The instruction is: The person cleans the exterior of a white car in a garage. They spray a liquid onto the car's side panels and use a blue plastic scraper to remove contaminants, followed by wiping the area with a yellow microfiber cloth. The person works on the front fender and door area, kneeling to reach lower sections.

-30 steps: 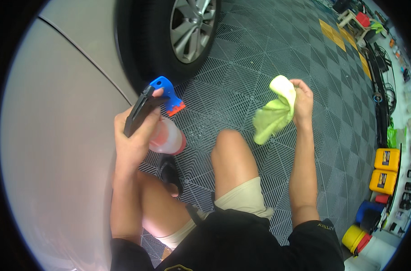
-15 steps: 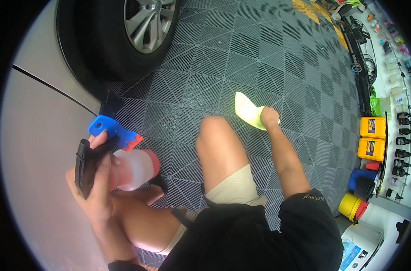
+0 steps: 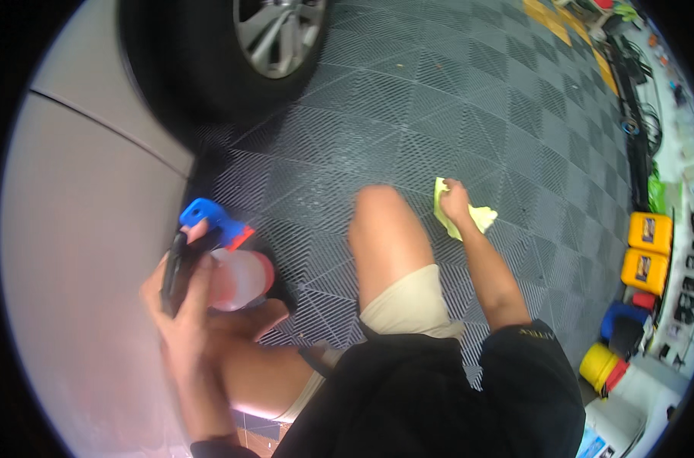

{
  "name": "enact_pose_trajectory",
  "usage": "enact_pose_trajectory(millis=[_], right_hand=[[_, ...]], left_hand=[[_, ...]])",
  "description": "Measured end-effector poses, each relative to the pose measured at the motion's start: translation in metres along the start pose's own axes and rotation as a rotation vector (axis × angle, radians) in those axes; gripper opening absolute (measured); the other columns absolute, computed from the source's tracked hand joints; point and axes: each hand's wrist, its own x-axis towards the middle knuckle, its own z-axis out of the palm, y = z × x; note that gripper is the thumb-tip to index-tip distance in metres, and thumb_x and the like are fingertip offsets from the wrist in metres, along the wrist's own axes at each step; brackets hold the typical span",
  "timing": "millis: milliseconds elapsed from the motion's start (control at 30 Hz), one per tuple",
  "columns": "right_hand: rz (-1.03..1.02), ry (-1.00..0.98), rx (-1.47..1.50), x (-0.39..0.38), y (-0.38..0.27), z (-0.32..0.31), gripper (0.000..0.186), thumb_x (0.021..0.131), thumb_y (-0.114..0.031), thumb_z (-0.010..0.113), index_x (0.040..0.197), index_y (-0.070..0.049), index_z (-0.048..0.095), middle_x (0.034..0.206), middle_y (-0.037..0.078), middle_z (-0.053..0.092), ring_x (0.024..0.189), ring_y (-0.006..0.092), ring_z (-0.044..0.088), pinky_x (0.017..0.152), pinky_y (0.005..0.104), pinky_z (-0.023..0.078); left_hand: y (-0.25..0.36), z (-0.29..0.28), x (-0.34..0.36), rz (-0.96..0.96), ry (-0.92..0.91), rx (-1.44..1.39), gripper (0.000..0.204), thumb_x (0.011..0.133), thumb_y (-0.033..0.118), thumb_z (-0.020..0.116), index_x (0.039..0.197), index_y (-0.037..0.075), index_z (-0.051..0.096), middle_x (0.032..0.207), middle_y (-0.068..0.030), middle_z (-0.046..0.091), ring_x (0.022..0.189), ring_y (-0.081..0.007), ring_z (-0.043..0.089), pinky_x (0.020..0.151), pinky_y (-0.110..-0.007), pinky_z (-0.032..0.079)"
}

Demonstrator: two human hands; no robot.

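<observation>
My left hand [image 3: 188, 317] is closed around the neck of a spray bottle [image 3: 240, 279] with a black trigger head and pinkish liquid inside. Its fingers also hold a blue plastic scraper [image 3: 213, 221] with a red toothed-looking edge, which sticks out beyond the trigger. Out to the right, past my bent knee, my right hand [image 3: 454, 202] grips a bright yellow-green cloth [image 3: 482, 219] above the floor. The cloth hangs crumpled on both sides of the fist. Motion smears the left hand a little.
A pale car body panel [image 3: 87, 244] runs close along my left side, with a tyre [image 3: 183, 69] ahead. Grey ribbed tiles [image 3: 408, 107] cover the floor. Yellow canisters [image 3: 643, 271], a yellow bucket [image 3: 600, 362] and shelved bottles line the right side.
The cloth went from hanging as a flat flap to bunched around my right fist. The view has shifted, so the car and wheel sit further right. My left hand keeps its hold.
</observation>
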Motion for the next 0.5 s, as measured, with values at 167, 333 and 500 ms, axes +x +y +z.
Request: enact_pose_trajectory(millis=[167, 333, 500], right_hand=[[-0.041, 0.025, 0.885, -0.034, -0.145, -0.035, 0.023, 0.104, 0.000, 0.058, 0.124, 0.002, 0.070, 0.115, 0.009, 0.072, 0.093, 0.0160, 0.068, 0.086, 0.0296, 0.056], [-0.580, -0.403, 1.071, -0.115, -0.340, -0.086, 0.041, 0.100, -0.005, 0.067, 0.141, -0.002, 0.066, 0.114, 0.009, 0.071, 0.099, 0.0128, 0.066, 0.086, 0.0270, 0.054], [-0.519, -0.862, 1.392, -0.099, -0.403, -0.039, 0.033, 0.104, -0.008, 0.068, 0.135, 0.003, 0.068, 0.111, 0.008, 0.074, 0.102, 0.0144, 0.069, 0.089, 0.0294, 0.057]], left_hand=[[-0.001, 0.013, 0.005, -0.008, -0.049, -0.076, 0.034, 0.095, 0.003, 0.070, 0.128, -0.004, 0.075, 0.107, -0.0043, 0.076, 0.091, -0.0097, 0.062, 0.087, -0.027, 0.052], [-0.018, 0.022, 0.012, -0.046, -0.076, -0.161, 0.035, 0.097, 0.003, 0.068, 0.132, 0.000, 0.074, 0.074, 0.0088, 0.056, 0.067, -0.0003, 0.047, 0.062, -0.020, 0.041], [-0.014, 0.035, 0.019, -0.011, -0.039, -0.118, 0.032, 0.096, 0.008, 0.069, 0.126, -0.002, 0.075, 0.083, -0.0022, 0.070, 0.078, -0.0078, 0.061, 0.073, -0.026, 0.051]])
